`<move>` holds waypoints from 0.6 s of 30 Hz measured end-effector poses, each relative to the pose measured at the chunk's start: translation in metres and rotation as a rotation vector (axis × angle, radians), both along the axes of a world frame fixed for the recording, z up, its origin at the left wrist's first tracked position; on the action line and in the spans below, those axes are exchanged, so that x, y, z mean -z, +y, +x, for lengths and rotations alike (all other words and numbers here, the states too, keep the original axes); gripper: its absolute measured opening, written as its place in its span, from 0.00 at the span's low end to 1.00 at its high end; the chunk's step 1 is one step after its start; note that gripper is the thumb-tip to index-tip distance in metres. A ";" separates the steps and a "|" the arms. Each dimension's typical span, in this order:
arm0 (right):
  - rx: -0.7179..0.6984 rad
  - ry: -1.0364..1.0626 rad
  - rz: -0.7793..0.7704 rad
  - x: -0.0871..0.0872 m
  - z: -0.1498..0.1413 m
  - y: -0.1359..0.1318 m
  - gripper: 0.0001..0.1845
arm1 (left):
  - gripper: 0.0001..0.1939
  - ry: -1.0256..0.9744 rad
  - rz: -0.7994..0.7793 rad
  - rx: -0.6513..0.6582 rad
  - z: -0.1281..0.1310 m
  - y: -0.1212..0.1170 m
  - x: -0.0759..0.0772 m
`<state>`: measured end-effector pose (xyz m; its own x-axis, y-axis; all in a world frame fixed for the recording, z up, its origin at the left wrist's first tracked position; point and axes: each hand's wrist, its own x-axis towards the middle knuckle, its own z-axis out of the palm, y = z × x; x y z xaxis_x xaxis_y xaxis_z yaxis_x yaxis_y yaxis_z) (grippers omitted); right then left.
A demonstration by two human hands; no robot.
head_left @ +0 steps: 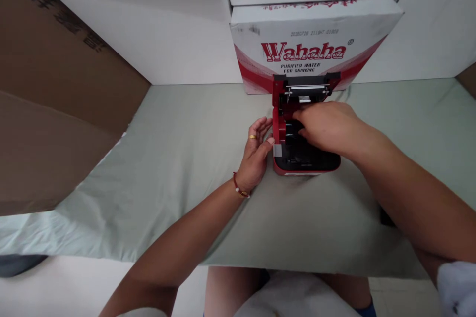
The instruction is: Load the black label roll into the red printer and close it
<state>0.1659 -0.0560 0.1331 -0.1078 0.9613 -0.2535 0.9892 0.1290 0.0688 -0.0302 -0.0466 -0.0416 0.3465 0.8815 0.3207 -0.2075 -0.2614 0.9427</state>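
Observation:
A small red and black machine [308,161], which looks like a label printer, stands on the cloth with its lid [307,84] raised. Inside it lies a shiny black roll-shaped part [292,129]. My right hand [327,126] reaches into the open body from the right, fingers bent at the black part; whatever they grip is hidden. My left hand [258,151] rests against the machine's left side, its fingers stretched out and the thumb near a grey patch [277,150] on the edge.
A white and red water carton [308,34] stands right behind the machine, among stacked white boxes [148,34]. A large brown cardboard box [55,109] is on the left. Pale green cloth [178,158] covers the table. A dark object [386,217] shows partly beneath my right forearm.

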 end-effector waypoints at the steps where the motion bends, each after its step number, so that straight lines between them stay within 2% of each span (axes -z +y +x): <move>1: -0.015 -0.039 -0.006 0.002 -0.004 0.002 0.22 | 0.33 -0.007 -0.022 0.001 0.001 -0.001 -0.002; 6: -0.020 -0.056 0.024 0.009 -0.005 0.003 0.17 | 0.30 -0.088 -0.159 -0.004 0.004 -0.007 -0.014; 9: 0.009 0.108 0.097 0.009 0.004 -0.005 0.21 | 0.30 -0.084 -0.170 -0.015 0.006 -0.009 -0.018; 11: 0.027 0.306 0.135 0.006 0.011 -0.017 0.20 | 0.29 -0.073 -0.168 -0.023 0.006 -0.009 -0.019; 14: 0.092 0.772 0.130 -0.002 0.032 -0.046 0.17 | 0.28 -0.066 -0.167 -0.030 0.006 -0.008 -0.018; 16: 0.193 1.080 0.149 -0.006 0.057 -0.068 0.21 | 0.28 -0.056 -0.161 -0.026 0.006 -0.007 -0.018; 18: 0.350 1.177 0.248 -0.006 0.089 -0.089 0.26 | 0.28 -0.039 -0.149 -0.023 0.006 -0.007 -0.017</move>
